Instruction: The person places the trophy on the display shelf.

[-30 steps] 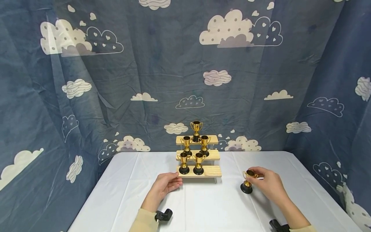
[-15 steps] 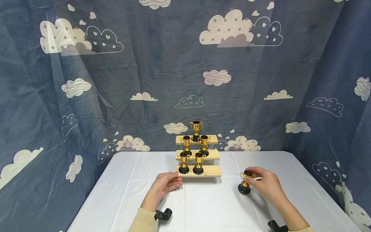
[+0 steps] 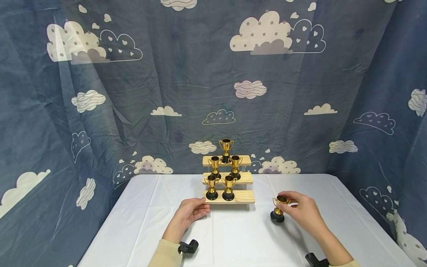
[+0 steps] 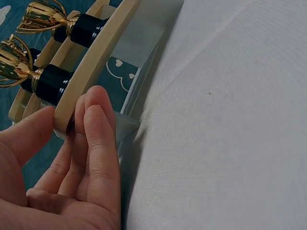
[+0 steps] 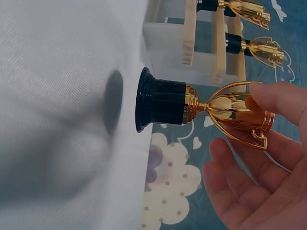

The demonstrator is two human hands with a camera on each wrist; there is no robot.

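Observation:
A small gold trophy cup [image 3: 277, 216] with a black base is held upright by my right hand [image 3: 306, 214], whose thumb and fingers pinch the cup near its rim. In the right wrist view, a gap shows between the trophy's base [image 5: 163, 103] and its shadow on the cloth. My left hand [image 3: 186, 216] grips the left end of the lowest step of a three-step wooden display stand [image 3: 245, 196], with the thumb at the step's upper side and fingers beneath. Two trophies stand on the bottom step, two on the middle step, and one trophy [image 3: 226, 148] on top.
The stand is at the back middle of a table with a white cloth [image 3: 240, 237]. Bare wood shows at the bottom step's right end. Behind and at both sides hangs a dark blue curtain [image 3: 186, 85] with cloud prints.
The right hand has carried the trophy a little to the left, closer to the stand. My left hand has stayed at the bottom step's left end.

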